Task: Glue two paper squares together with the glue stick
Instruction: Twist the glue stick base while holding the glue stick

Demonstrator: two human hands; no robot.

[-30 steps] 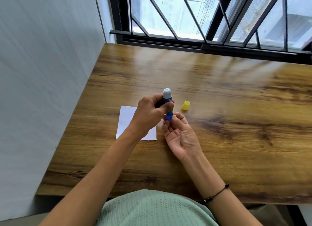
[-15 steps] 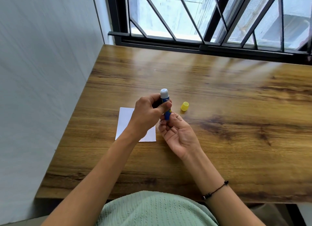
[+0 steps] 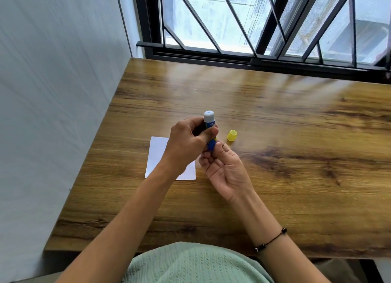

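Observation:
A blue glue stick (image 3: pixel 209 124) stands upright above the table with its cap off and its pale glue tip showing at the top. My left hand (image 3: pixel 188 147) grips its barrel. My right hand (image 3: pixel 224 168) is palm up below it, and its fingertips pinch the stick's bottom end. White paper (image 3: pixel 157 155) lies flat on the wooden table (image 3: pixel 296 155) under my left wrist, partly hidden by it; I cannot tell whether it is one sheet or two. The yellow cap (image 3: pixel 231 135) lies on the table just right of the stick.
A white wall (image 3: pixel 53 113) runs along the table's left edge. A barred window with a black frame (image 3: pixel 254 58) borders the far edge. The table's near edge is at my body.
Both hands have stayed on the glue stick in about the same place. The fingers of my right hand have shifted slightly at the stick's base.

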